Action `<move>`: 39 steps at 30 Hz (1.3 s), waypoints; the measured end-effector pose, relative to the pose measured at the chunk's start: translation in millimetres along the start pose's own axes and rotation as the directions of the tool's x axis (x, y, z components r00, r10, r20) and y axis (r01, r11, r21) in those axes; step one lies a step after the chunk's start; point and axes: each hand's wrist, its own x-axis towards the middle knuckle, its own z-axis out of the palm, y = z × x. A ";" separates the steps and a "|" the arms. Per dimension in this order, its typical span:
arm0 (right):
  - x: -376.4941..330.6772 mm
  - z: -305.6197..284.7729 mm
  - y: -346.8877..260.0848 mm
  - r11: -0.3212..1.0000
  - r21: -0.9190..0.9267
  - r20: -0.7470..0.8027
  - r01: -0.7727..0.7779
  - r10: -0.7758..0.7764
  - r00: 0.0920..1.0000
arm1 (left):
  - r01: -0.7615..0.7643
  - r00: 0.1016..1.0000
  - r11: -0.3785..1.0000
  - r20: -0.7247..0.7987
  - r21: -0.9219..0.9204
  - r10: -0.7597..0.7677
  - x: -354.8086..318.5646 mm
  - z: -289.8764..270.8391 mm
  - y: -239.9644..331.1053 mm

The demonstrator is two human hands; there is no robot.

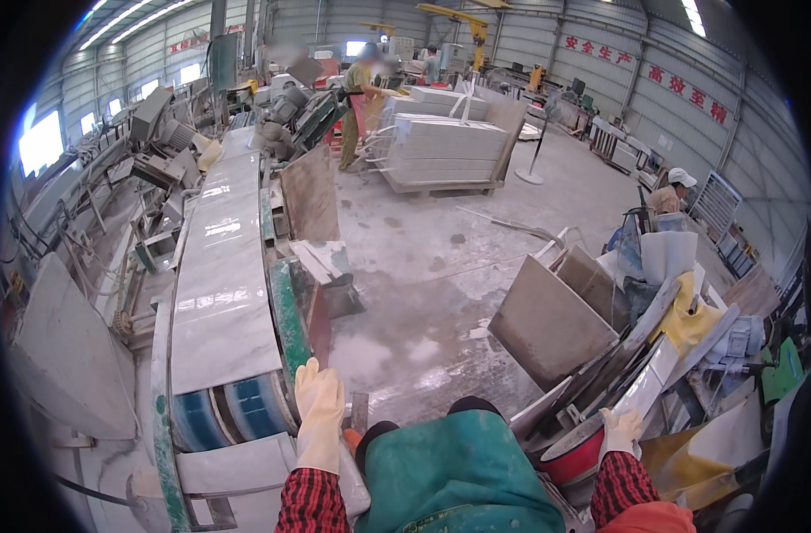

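2 hands in cream gloves, checked red-and-black sleeves, green apron [459,466] between them. Left hand [320,416] just beside the near end of the conveyor's green side rail [289,315]; fingers point away from the body, but cannot tell whether they grip anything. Pale glossy slab [227,302] lies flat along the conveyor, ahead and left of that hand; blue-banded roller [252,407] at its near end. Right hand [620,433] at the edge of a round red tub [576,458] (perhaps a bucket; the view there is cluttered). Its fingers look bent; cannot tell if they hold the rim. Beyond: leaning brown board [552,322], yellow cloth [690,315], long scrap strips. Farther off, stacked white slabs [450,147] on a pallet, a co-worker [355,102] standing left of them.
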 end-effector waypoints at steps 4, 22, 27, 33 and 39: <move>91.1 37.5 65.6 0.996 0.017 0.222 0.089 -0.090 0.971 | -0.002 1.000 0.998 0.001 -0.067 0.002 7.5 7.3 15.6; -17.2 -96.8 -131.2 0.341 0.934 0.307 -0.105 -0.620 0.722 | 0.360 0.909 0.210 0.291 -0.909 -0.298 50.4 19.4 103.9; -115.2 -91.0 -235.6 0.298 0.946 0.313 -0.128 -0.943 0.113 | 0.514 0.725 -0.607 0.685 -0.606 -0.070 71.6 -27.8 147.0; -247.9 -85.0 -299.8 -0.701 0.484 -0.341 0.524 -0.703 -0.625 | 0.205 0.679 -0.697 0.613 -0.687 -0.405 49.9 -57.6 104.1; -356.4 -87.5 -321.0 -0.864 0.396 -0.273 0.310 -0.433 -0.859 | -0.115 0.455 -0.394 0.304 -0.912 -0.837 -20.4 -100.7 -9.4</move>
